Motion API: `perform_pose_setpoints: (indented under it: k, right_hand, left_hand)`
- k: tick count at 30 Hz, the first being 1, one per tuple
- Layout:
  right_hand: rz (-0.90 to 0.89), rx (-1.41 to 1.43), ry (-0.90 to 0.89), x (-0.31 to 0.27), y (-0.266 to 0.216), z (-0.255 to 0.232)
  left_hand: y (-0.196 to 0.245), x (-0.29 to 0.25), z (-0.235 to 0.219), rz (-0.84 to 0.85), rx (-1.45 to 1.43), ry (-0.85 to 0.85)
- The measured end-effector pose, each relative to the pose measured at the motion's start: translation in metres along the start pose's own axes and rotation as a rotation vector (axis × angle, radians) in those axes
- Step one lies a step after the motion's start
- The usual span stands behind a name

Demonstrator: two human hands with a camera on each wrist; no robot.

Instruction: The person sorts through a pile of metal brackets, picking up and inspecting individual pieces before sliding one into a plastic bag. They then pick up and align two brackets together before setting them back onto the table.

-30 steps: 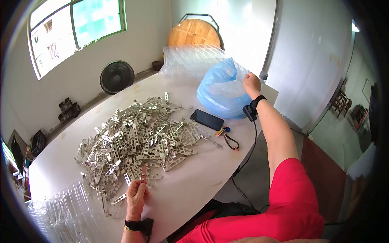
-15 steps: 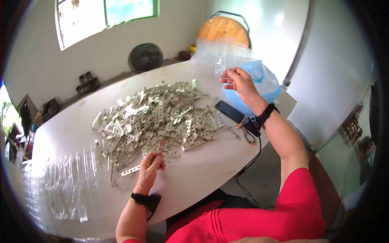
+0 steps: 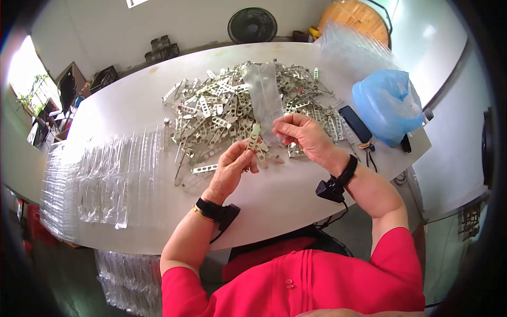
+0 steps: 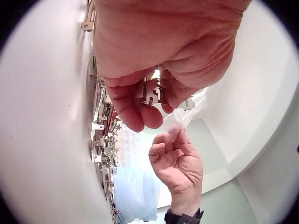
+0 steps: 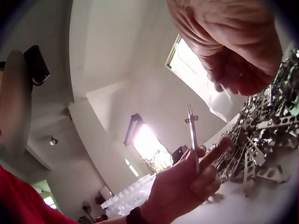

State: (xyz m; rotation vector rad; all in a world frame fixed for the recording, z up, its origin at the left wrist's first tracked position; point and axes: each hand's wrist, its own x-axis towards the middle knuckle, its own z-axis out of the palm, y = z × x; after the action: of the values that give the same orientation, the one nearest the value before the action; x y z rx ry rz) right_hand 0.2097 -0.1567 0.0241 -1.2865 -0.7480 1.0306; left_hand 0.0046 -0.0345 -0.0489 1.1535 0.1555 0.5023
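Over the near edge of a heap of perforated metal strips [image 3: 211, 113], my left hand [image 3: 231, 168] pinches one such metal strip [image 3: 253, 138] between thumb and fingers, its free end pointing up. The left wrist view shows the folded metal end [image 4: 152, 91] poking out among the curled fingers. Just to the right, my right hand [image 3: 309, 138] pinches a small clear plastic bag [image 3: 264, 95] by its near end. The bag stretches away flat over the heap, close beside the strip's tip. In the right wrist view the strip [image 5: 192, 135] stands upright from the left hand.
Rows of filled clear plastic packs [image 3: 105, 185] lie on the table's left. A phone [image 3: 355, 123] with a key strap and a blue plastic bag [image 3: 388, 105] sit at the right. More clear plastic [image 3: 356, 50] lies at the back right. A fan [image 3: 252, 25] stands beyond the table.
My right hand has come left from the blue bag, bringing a clear plastic bag beside the left hand. The left hand has raised its strip. The head view has swung left and down.
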Motion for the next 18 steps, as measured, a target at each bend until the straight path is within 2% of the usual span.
perform_pose_setpoints:
  k: [5,10,12,14,16,18]
  right_hand:
    - [0.087,-0.101,-0.060,-0.001,0.036,0.012]
    - [0.129,-0.099,-0.188,-0.008,0.039,0.016]
    - [0.052,-0.175,-0.213,-0.008,0.029,0.012]
    - [0.066,-0.178,-0.219,-0.005,0.012,0.005]
    - [-0.058,-0.116,-0.117,-0.003,-0.005,0.002]
    - [-0.097,-0.083,-0.110,-0.001,-0.016,-0.002]
  left_hand:
    - [0.003,0.000,-0.001,0.017,0.008,-0.004]
    - [0.003,0.001,0.000,0.012,0.104,-0.021]
    - [0.004,0.001,0.001,-0.004,0.145,-0.016]
    - [0.005,-0.001,0.004,-0.023,0.185,-0.011]
    - [0.004,-0.001,0.008,-0.022,0.187,-0.006]
    - [0.001,0.000,0.007,-0.037,0.196,-0.031]
